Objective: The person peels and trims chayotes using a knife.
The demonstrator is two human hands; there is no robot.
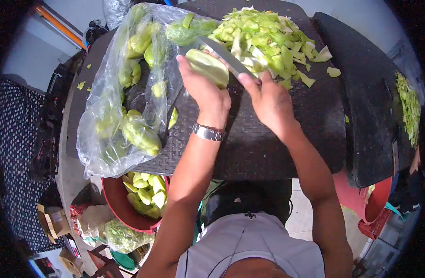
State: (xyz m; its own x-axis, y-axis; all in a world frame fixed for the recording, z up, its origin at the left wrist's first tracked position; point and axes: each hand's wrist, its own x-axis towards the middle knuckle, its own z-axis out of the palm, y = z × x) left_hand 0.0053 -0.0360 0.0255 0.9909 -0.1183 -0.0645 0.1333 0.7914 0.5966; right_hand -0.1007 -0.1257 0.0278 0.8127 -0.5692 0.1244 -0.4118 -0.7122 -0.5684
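Note:
Above the dark woven-pattern table [198, 157], my left hand [204, 88] holds a peeled pale green chayote [210, 68], its fingers wrapped around it. My right hand [271, 97] grips the handle of a knife [226, 58], whose blade points up and left beside the chayote. Behind the knife lies a large heap of green peelings [268, 39]. Left of my left hand, a clear plastic bag [99, 99] contains several unpeeled chayotes [140, 132]. One more green chayote [187, 32] rests near the bag's upper right, with a loose peel strip on it.
A red bucket [111, 197] with several peeled pieces stands below the table's front left edge. Another red container [377, 199] is at the lower right. A second dark table [370, 106] on the right bears more green peelings [408, 106]. Cardboard boxes [57, 222] lie lower left.

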